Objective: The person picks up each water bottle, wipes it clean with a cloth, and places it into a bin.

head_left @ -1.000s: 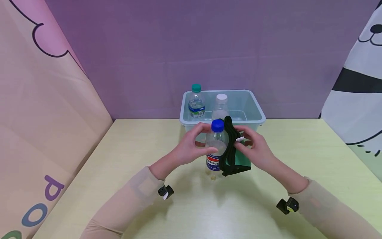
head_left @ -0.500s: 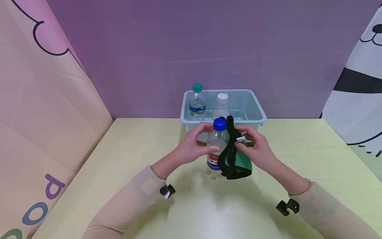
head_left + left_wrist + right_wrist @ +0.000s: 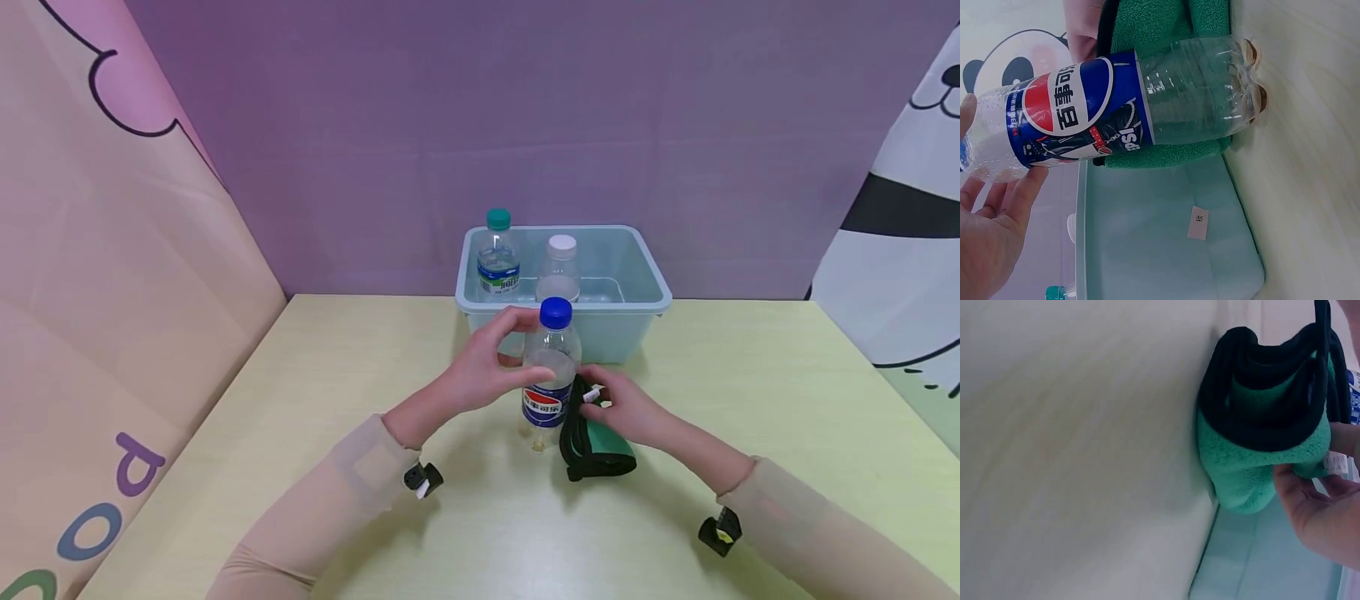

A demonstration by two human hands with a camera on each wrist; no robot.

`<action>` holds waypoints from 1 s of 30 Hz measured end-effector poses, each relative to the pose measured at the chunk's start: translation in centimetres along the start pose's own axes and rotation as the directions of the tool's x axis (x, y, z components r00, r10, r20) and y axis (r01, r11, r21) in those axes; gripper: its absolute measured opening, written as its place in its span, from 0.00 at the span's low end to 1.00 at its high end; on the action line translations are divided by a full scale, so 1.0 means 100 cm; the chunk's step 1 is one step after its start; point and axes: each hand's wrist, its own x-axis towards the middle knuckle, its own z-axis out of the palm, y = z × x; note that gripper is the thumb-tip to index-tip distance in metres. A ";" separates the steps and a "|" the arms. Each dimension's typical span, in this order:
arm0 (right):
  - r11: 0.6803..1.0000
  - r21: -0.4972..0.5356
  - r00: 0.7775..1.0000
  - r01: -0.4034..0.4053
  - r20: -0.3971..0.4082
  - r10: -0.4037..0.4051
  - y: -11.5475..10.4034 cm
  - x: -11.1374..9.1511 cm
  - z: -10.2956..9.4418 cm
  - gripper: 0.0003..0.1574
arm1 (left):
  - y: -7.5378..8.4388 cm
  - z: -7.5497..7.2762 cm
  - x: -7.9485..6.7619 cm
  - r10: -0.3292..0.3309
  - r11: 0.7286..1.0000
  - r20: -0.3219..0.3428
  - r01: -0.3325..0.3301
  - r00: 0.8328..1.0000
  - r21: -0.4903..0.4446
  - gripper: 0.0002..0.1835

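I see left hand (image 3: 491, 367) curled round clear blue-capped plastic bottle (image 3: 550, 367) shoulder — light, slick; right hand (image 3: 618, 406) pinches soft green black-edged cloth (image 3: 592, 437) on table (image 3: 300, 400).

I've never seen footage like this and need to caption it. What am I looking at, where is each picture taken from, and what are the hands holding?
A person works with bare hands, wearing three cameras. The head view looks down on a yellow-green table. The left hand grips an upright Pepsi bottle. The right hand holds a green cloth with black trim beside the bottle. Behind stands a pale blue bin holding two bottles. The left wrist view shows the bottle sideways, close up; the right wrist view shows the cloth.
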 end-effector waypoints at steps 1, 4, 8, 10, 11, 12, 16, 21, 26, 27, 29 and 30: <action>1.000 -0.003 1.000 0.002 0.005 -0.002 0.001 0.000 0.000 0.24 | 0.000 0.000 0.000 0.001 1.000 -0.002 -0.001 1.000 0.002 0.32; 1.000 -0.005 1.000 -0.005 -0.010 0.005 0.001 -0.002 0.000 0.25 | 0.000 0.001 0.001 0.005 1.000 -0.007 -0.005 1.000 0.004 0.32; 0.998 0.033 0.996 -0.059 -0.068 0.061 -0.005 -0.008 -0.001 0.24 | -0.001 0.002 0.001 0.000 1.000 0.002 0.000 1.000 -0.004 0.32; 0.995 0.071 0.991 -0.075 -0.105 0.082 -0.012 -0.010 -0.004 0.24 | -0.001 0.002 0.000 0.000 1.000 0.006 0.000 1.000 -0.007 0.32; 0.993 0.088 0.988 -0.075 -0.127 0.086 -0.017 -0.010 -0.006 0.24 | 0.000 0.002 0.000 0.001 1.000 0.006 0.000 1.000 -0.010 0.32; 0.992 0.103 0.985 -0.073 -0.150 0.088 -0.021 -0.010 -0.008 0.24 | 0.000 0.002 0.000 0.001 1.000 0.005 -0.001 1.000 -0.011 0.32; 0.990 0.136 0.970 -0.023 -0.235 0.055 -0.037 -0.008 -0.017 0.24 | 0.000 0.001 0.000 0.000 1.000 -0.001 0.000 1.000 -0.024 0.33; 0.994 0.098 0.945 0.057 -0.327 -0.022 -0.050 -0.004 -0.026 0.23 | -0.001 0.001 0.000 -0.001 0.999 0.002 0.002 1.000 -0.035 0.33; 0.993 0.010 0.926 0.121 -0.361 -0.109 -0.060 -0.001 -0.034 0.22 | -0.001 0.001 -0.001 0.005 0.999 0.007 -0.005 1.000 -0.031 0.33; 0.992 0.010 0.927 0.125 -0.358 -0.114 -0.062 0.000 -0.034 0.22 | -0.001 0.000 -0.002 0.005 0.999 0.005 -0.005 1.000 -0.032 0.33; 0.992 0.018 0.931 0.123 -0.350 -0.109 -0.064 0.001 -0.035 0.22 | -0.002 0.000 -0.002 0.007 0.999 0.002 -0.007 1.000 -0.033 0.33; 0.993 0.027 0.933 0.115 -0.345 -0.099 -0.064 0.001 -0.035 0.23 | -0.002 0.000 -0.002 0.007 0.999 0.001 -0.007 1.000 -0.035 0.33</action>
